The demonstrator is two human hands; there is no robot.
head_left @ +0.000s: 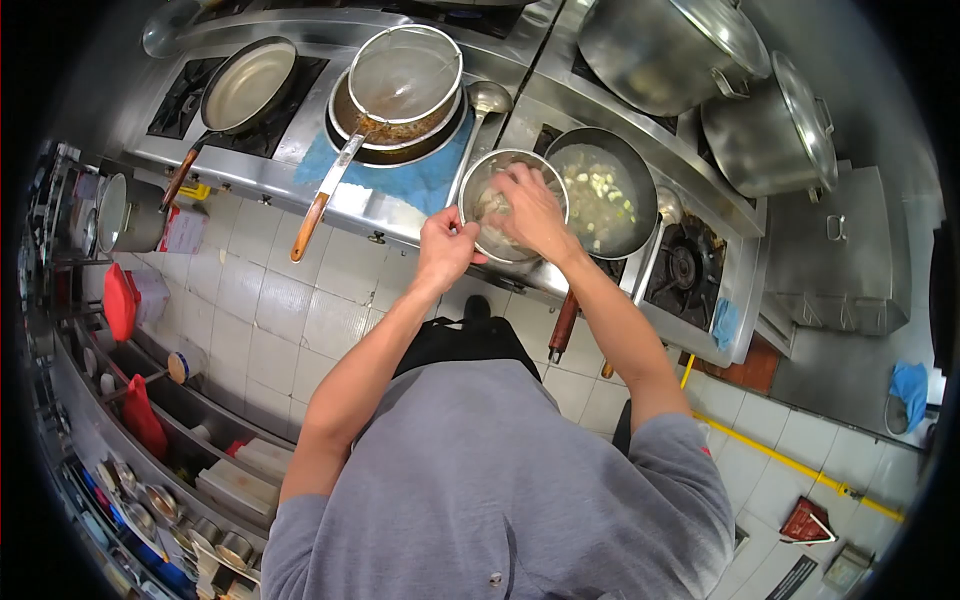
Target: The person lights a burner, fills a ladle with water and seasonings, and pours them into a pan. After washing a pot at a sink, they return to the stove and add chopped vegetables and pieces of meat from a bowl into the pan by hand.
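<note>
A round metal bowl [563,200] sits at the front edge of the stove, holding pale food that is hard to make out. My left hand [448,246] is closed at its near left rim, thumb and fingers pinched on it. Inside the bowl, my right hand [532,212] reaches down with bent fingers; what they hold, if anything, is hidden. Right beside the bowl, a dark frying pan [646,185] contains cloudy liquid with pale and green chopped pieces [606,186]. Its red-brown handle [564,325] points toward me.
A wooden-handled strainer [405,72] rests over a pan on a blue cloth [432,188]. Ladles [490,97] lie either side of the bowl and frying pan. Another pan [250,84] stands far left; large lidded pots [655,50] stand back right. An uncovered burner [684,268] is at right.
</note>
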